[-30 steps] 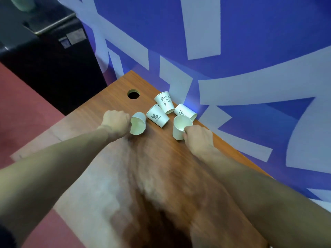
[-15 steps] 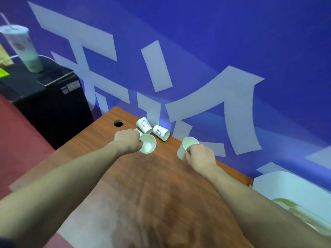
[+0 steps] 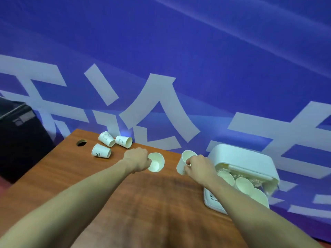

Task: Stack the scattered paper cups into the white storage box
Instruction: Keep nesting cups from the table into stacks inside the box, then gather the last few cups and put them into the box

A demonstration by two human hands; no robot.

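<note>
Now both hands gripping cups, left hand, right hand, "%" cup apparently toppled

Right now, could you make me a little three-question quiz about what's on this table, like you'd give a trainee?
1. True or false: each hand holds a paper cup.
2. How many loose cups lie on their sides near the cable hole?
3. Which hand is nearer the white storage box? A) left B) right

Key:
1. True: the left hand grips one cup, the right hand grips another cup.
2. Three: the percent-sign cup, the bear cup and the third cup.
3. B
</note>
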